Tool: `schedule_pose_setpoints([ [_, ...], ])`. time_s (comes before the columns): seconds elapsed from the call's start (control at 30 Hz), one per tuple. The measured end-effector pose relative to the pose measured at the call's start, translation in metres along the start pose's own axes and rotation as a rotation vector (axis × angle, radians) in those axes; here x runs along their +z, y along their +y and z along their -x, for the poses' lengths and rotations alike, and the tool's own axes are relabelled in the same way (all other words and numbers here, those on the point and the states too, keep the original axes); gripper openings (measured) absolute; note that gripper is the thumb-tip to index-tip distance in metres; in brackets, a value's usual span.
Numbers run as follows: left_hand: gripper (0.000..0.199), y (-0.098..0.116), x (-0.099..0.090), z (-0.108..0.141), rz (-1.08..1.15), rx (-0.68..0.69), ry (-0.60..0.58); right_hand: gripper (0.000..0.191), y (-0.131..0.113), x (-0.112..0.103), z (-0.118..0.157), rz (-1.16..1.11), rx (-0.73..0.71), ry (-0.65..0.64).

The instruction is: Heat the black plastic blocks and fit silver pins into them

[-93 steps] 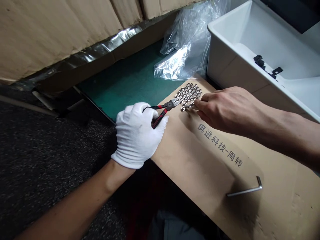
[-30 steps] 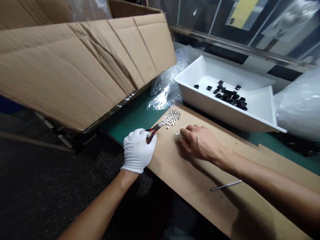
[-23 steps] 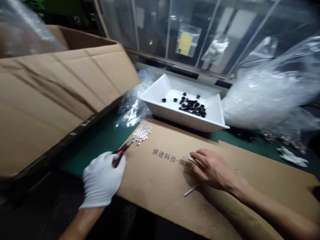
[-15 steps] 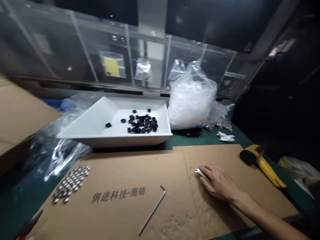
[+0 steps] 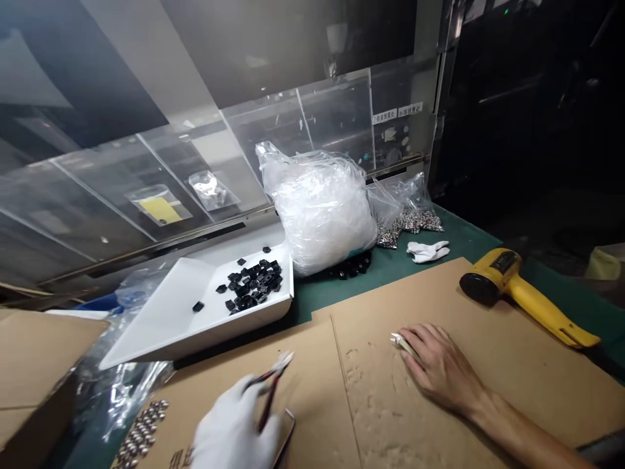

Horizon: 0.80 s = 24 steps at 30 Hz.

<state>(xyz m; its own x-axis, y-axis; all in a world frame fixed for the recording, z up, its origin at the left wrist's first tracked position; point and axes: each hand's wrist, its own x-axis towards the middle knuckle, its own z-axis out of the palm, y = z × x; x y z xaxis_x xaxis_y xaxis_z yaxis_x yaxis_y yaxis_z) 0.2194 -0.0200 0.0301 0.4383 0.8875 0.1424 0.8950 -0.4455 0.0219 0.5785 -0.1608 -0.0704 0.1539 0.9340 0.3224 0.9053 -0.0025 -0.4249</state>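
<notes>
While gloved left hand (image 5: 232,431) is closing around red-handled pliers (image 5: 270,391), blurred, bare right hand (image 5: 442,368) is resting on cardboard (image 5: 512,384), fingers curled, apparently pinching small silver part (image 5: 398,339) at fingertips. Part seeming light, stiff, slippery: edges giving best hold. Pliers best taken by handles. Silver rings (image 5: 141,430) lying in rows near lower edge.

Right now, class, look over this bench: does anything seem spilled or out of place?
Yes: a small cluster of black parts lies on the green mat beside the clear plastic bag, outside the white tray that holds similar pieces, so they look spilled.
</notes>
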Motion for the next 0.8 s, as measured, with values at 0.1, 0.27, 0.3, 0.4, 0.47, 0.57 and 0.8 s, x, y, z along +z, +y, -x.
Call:
schedule_pose_setpoints([
  [0.1,0.032,0.084,0.003,-0.059,-0.056,0.125,-0.122,0.03,0.004,0.001,0.002,-0.077,0.01,0.013],
  [0.27,0.027,0.172,0.024,-0.141,-0.207,0.095,-0.226,0.03,0.011,-0.002,0.002,-0.186,0.034,0.014],
  [0.3,0.028,0.178,0.028,-0.152,-0.232,0.086,-0.226,0.03,0.011,-0.002,0.002,-0.203,0.042,0.015],
  [0.4,0.032,0.184,0.036,-0.175,-0.285,0.067,-0.222,0.032,0.011,-0.004,0.002,-0.243,0.06,0.018],
  [0.47,0.034,0.184,0.039,-0.183,-0.31,0.063,-0.223,0.034,0.012,-0.003,0.002,-0.267,0.062,0.018],
  [0.57,0.034,0.185,0.041,-0.19,-0.339,0.066,-0.229,0.036,0.013,-0.001,0.003,-0.297,0.059,0.019],
  [0.8,0.037,0.191,0.046,-0.197,-0.379,0.074,-0.253,0.035,0.013,0.0,0.004,-0.335,0.068,0.015],
])
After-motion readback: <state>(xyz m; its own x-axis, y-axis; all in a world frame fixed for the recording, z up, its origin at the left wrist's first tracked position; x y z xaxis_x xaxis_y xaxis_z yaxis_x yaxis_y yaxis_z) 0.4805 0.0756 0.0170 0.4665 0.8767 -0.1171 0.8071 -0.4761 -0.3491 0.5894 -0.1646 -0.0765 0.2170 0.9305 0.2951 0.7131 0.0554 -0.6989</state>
